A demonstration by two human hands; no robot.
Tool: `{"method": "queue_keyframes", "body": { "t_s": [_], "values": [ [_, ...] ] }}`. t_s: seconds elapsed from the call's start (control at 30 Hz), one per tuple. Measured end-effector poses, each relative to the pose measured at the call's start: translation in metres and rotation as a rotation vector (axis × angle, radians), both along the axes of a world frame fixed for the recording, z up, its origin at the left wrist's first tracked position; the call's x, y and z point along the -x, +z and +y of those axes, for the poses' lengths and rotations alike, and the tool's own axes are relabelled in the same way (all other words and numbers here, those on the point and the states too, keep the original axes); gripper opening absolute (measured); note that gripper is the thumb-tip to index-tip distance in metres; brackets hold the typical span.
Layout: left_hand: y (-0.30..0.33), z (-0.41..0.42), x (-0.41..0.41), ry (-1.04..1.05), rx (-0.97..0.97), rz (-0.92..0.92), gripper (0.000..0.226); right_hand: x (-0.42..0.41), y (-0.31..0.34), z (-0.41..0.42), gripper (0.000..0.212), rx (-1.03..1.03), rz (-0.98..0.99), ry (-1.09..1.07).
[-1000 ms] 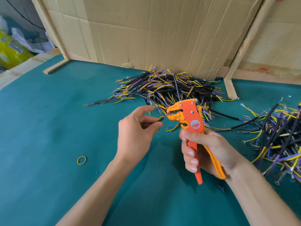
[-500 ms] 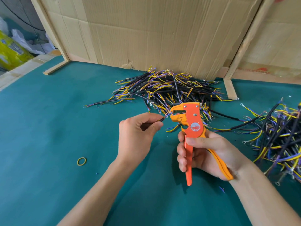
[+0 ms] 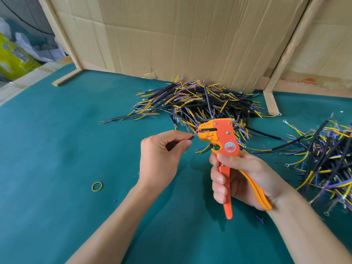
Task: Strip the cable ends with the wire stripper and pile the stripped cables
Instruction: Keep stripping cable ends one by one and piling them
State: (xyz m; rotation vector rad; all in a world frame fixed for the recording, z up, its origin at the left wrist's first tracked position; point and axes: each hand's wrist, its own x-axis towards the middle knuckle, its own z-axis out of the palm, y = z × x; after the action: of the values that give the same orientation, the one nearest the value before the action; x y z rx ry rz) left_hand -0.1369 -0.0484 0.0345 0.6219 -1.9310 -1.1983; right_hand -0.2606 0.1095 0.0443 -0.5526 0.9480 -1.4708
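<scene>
1. The black cable (image 3: 58, 137) is held above the green desk (image 3: 47, 149), pinched between thumb and forefinger of the left hand (image 3: 160, 159); its coloured ends sit in the mouth of the wire stripper (image 3: 219, 137).
2. The right hand (image 3: 245, 178) has its grip wrapped round the orange handles, which stand apart.
3. A round red-and-white label (image 3: 230, 146) on the stripper carries writing too small to read.
4. Most of the cable is hidden inside the left fist.
5. A pile of cables (image 3: 200, 101) lies behind, against the cardboard wall (image 3: 181, 39).
6. A second heap (image 3: 327, 159) at right is cut off by the frame edge.
7. A yellow rubber band (image 3: 97, 186) lies at left.
8. Red print (image 3: 304, 81) on the far-right cardboard is illegible.
</scene>
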Motion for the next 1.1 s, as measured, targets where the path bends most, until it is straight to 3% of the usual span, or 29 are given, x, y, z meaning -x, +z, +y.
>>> {"method": "queue_keyframes", "body": {
  "t_s": [1.1],
  "values": [
    [-0.0044,0.0023,0.0002,0.055,0.050,0.005,0.023,0.0028,-0.0023,0.0017,0.036,0.019,0.013,0.038]
  ]
}}
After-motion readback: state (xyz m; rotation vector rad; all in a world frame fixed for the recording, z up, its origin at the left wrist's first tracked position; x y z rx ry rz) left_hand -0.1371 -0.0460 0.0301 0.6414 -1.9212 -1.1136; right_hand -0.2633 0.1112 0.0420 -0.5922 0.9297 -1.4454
